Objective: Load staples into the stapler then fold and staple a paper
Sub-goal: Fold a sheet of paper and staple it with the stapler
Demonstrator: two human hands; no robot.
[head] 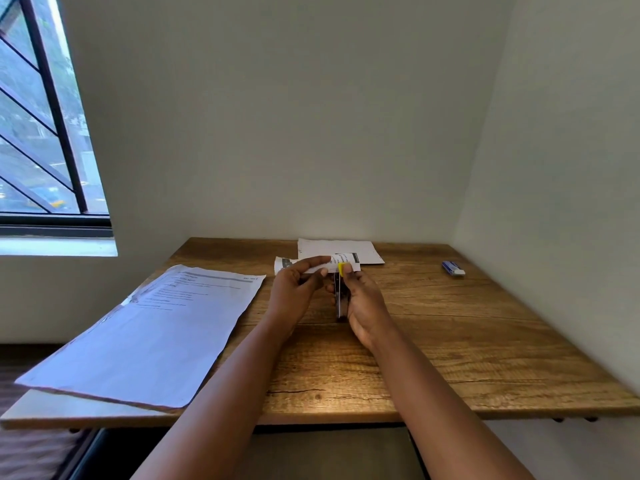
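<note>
Above the middle of the wooden table [450, 341], my left hand [298, 289] pinches a small folded printed paper [341, 261] between thumb and fingers. My right hand [363, 303] grips a dark stapler [340, 299] with a yellow tip [341, 268]. The stapler points away from me and its yellow tip meets the folded paper's near edge. The right palm hides much of the stapler's body. A blue and white staple box [453, 268] lies far right on the table, apart from both hands.
A stack of printed sheets [156, 334] lies on the table's left side and overhangs the near-left edge. Another white folded paper [339, 249] lies at the back by the wall. A barred window [41, 133] is at the left.
</note>
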